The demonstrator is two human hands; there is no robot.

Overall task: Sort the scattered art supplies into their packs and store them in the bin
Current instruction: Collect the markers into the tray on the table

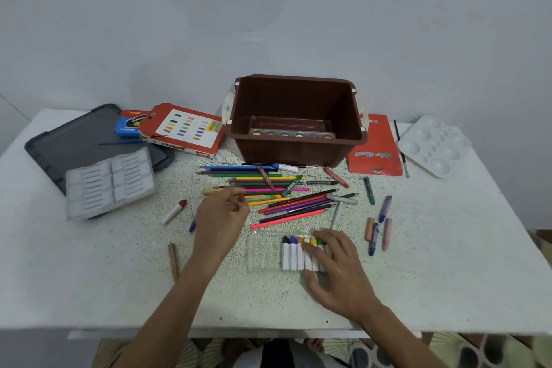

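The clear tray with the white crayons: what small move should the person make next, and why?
Probably the left hand should pick up the red-tipped white crayon lying loose to its left and lay it in the clear tray. The tray holds a row of matching crayons beside free space, and the right hand rests on it, steadying it.

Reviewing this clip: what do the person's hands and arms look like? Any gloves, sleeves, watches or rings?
Both the left hand and the right hand are bare, with no gloves. The forearms are uncovered down to the bottom edge of the picture, so no sleeve shows. No watch, bracelet or ring can be made out on either wrist or on the fingers, though the left hand's fingertips are blurred.
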